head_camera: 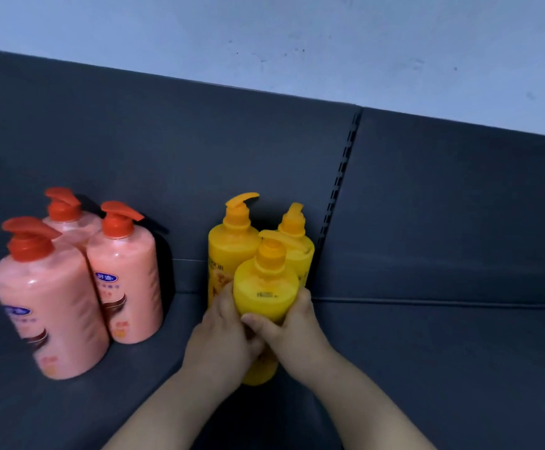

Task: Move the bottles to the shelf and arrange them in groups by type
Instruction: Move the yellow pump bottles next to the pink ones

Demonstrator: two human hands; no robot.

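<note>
Three pink pump bottles with red caps stand grouped at the left of the dark shelf: one in front, one behind it, one to its right. Near the middle stand three yellow pump bottles with orange caps. Two are at the back, one on the left and one on the right. The front yellow bottle is upright, gripped on both sides by my left hand and my right hand. Its lower part is hidden behind my hands.
The shelf's dark back panel rises behind the bottles, with a slotted upright just right of the yellow group. A pale wall shows above. The shelf surface extends to the right of the yellow bottles.
</note>
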